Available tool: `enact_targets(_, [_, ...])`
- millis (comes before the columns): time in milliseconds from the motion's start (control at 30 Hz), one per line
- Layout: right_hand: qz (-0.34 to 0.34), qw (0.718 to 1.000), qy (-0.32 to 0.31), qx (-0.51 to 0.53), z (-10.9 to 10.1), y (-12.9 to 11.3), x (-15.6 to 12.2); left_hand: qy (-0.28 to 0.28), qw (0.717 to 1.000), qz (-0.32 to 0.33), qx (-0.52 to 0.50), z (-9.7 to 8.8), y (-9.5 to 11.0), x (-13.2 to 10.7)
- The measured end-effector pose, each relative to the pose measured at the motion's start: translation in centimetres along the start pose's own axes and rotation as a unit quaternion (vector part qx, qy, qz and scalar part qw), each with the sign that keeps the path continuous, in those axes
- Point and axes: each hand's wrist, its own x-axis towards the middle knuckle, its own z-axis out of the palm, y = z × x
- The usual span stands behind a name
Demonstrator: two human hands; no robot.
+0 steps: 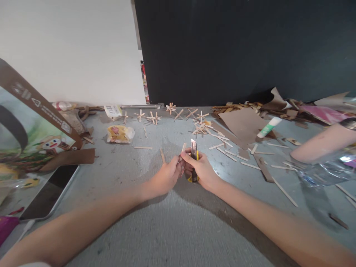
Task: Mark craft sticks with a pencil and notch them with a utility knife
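Note:
In the middle of the head view, my left hand and my right hand meet above the grey table. A yellow and black utility knife stands upright in my right hand, its blade pointing away from me. Between the fingertips of both hands a short wooden craft stick sticks up, pinched by my left fingers and touched by my right thumb. Another stick piece shows just beyond my left knuckles; whether that hand touches it I cannot tell. Crossed craft sticks form several star shapes behind.
Loose sticks and a glue stick lie to the right, beside brown cardboard, a pink bottle and clear plastic. To the left are a wrapped snack, a phone and a printed bag.

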Motion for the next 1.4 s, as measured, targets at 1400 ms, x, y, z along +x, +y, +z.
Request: enact_targets(1400, [-0.274,0.879,0.087,-0.381,-1.4,1.3,-0.4,0.002,1.000,0.013,0.011,-0.1,-0.2,-0.1])
